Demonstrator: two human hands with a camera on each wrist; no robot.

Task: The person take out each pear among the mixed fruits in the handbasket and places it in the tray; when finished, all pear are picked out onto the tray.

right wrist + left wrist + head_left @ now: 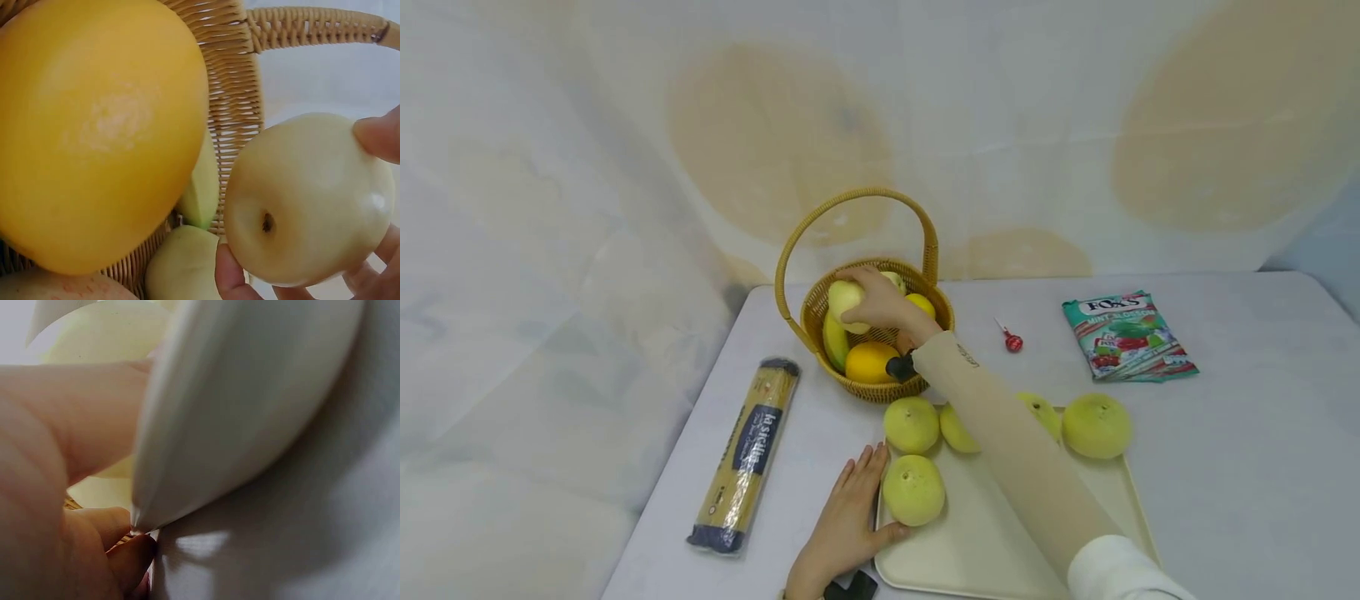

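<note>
My right hand is inside the wicker basket, gripping a pale yellow pear between thumb and fingertips. Near it in the basket lie a yellow-orange mango, a banana and another pale fruit. The left hand rests at the left edge of a cream tray, fingers extended along its side and thumb over the rim. Round yellow-green fruits stand on that tray, one close to the left hand; the right forearm partly hides others.
A pack of spaghetti lies left of the basket. Behind the tray are a red lollipop and a green candy bag. The basket's tall handle arches above the right hand. A pale patterned cloth hangs behind the table.
</note>
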